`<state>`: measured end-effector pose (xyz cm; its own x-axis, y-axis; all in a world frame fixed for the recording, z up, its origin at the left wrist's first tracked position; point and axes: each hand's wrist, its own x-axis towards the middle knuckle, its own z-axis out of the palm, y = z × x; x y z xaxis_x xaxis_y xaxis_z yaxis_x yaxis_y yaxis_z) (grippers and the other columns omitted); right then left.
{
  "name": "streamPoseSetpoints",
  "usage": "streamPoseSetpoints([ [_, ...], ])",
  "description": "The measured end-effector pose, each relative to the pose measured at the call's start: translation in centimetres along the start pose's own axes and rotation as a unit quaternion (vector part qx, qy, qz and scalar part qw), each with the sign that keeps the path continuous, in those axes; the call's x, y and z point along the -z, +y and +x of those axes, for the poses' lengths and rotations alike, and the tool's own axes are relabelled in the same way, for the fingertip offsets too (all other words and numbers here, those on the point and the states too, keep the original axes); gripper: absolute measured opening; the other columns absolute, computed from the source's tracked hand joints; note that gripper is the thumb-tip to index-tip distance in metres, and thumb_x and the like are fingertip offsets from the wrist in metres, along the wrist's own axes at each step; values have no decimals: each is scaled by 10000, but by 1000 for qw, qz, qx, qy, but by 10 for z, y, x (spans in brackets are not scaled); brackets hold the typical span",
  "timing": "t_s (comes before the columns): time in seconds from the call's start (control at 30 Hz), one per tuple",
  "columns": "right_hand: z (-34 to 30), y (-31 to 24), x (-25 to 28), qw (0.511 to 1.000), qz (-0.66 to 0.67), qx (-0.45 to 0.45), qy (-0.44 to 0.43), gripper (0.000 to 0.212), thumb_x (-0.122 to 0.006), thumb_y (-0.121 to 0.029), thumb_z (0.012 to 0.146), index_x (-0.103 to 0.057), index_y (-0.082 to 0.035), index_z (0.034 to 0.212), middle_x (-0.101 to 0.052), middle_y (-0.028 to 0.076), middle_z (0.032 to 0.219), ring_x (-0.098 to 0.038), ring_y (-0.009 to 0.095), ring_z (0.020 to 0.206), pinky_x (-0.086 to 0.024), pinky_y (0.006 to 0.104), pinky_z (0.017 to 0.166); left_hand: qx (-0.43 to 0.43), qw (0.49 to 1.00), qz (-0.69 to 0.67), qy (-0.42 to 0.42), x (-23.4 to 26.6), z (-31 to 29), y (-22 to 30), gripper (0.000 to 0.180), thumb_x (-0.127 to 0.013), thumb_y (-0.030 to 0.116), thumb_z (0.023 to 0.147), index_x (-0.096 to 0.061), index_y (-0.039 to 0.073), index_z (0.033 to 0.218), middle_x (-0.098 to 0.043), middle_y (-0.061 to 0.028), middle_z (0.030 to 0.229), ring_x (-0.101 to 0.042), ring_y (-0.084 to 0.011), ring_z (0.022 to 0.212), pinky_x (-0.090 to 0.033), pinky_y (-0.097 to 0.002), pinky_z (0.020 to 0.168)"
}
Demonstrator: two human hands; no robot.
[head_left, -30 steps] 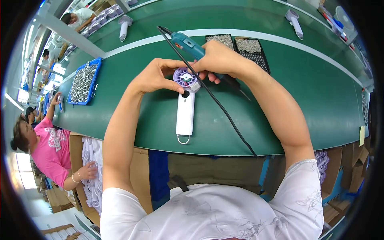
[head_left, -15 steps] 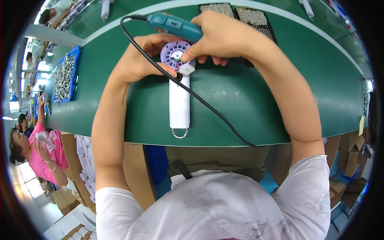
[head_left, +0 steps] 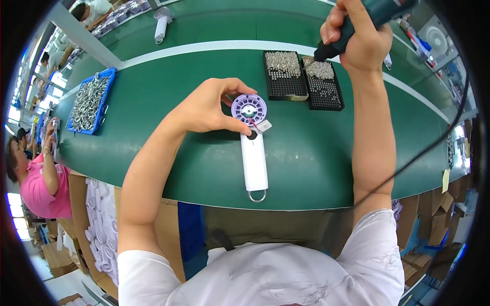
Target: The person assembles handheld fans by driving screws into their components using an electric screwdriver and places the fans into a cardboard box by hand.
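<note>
At bench centre, left hand (head_left: 208, 109) has thumb and fingers curled round the purple head (head_left: 236, 108) of a white handheld fan (head_left: 254, 162), thumb tip by the black round button (head_left: 252, 135). Fan lies on the green bench (head_left: 311, 168), head far, metal loop (head_left: 257, 196) near; head interior is exposed, small white block (head_left: 264, 125) at its near right edge. Right hand (head_left: 368, 47), well off to the far right, grips an electric screwdriver (head_left: 331, 49), nose angled down-left at the screws (head_left: 319, 70) in the right black tray (head_left: 326, 107); can't tell if bit touches one. Left tray (head_left: 287, 97) sits just beside it. Looks like a screw pickup. To do it well: bring bit upright onto one screw head, seat it fully, check it hangs straight; left hand holds fan head flat, wires clear of the screw holes. Further left, blue bin (head_left: 106, 91) of metal loops. Vs half a second ago: right hand was at the fan head, thumb on it, driver slung across far side; now it's out over the trays. Cord (head_left: 429, 148) crossed the fan then, now runs along the right forearm, clear of it. Left hand's hold on the head basically same.
</note>
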<state>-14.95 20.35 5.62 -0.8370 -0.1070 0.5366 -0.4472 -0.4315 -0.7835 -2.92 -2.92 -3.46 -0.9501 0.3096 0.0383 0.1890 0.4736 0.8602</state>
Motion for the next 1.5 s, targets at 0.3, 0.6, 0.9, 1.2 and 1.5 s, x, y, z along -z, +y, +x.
streamPoseSetpoints([
  [0.3,-10,56,-9,1000,-17,4,16,279,-698,-227,997,-636,-1,845,-589,59,585,-574,157,444,-467,291,430,-35,999,-29,-19,-21,20,0,696,-991,263,592,-686,-28,1146,-746,-104,1027,-703,-187,942,-549,-323,881],
  [0.6,-19,72,-13,997,-69,-17,-4,264,-693,-220,1004,-636,-9,856,-611,53,613,-595,139,476,-465,265,455,-22,998,-64,3,-28,16,-5,722,-979,236,621,-674,-30,1219,-729,-100,1110,-673,-169,984,-523,-335,946],
  [0.9,-20,88,-4,999,-39,11,-26,297,-750,-235,958,-660,47,974,-620,71,642,-596,148,479,-500,307,469,-35,997,-72,4,-31,15,-7,727,-981,234,622,-670,-25,1227,-727,-86,1100,-668,-165,975,-521,-330,937],
  [1.2,-20,90,-2,998,-64,1,-25,304,-733,-226,977,-638,63,977,-617,75,644,-613,167,503,-521,327,493,-39,996,-83,1,-31,18,-8,728,-982,239,623,-669,-23,1226,-726,-89,1096,-669,-166,978,-521,-328,938],
  [1.5,-25,90,-21,991,-113,-51,-45,264,-808,-247,910,-696,-8,912,-657,40,647,-617,100,510,-480,249,499,-45,992,-120,15,-29,8,-12,712,-974,214,637,-672,-11,1242,-739,-110,1107,-695,-168,1006,-556,-332,916],
])
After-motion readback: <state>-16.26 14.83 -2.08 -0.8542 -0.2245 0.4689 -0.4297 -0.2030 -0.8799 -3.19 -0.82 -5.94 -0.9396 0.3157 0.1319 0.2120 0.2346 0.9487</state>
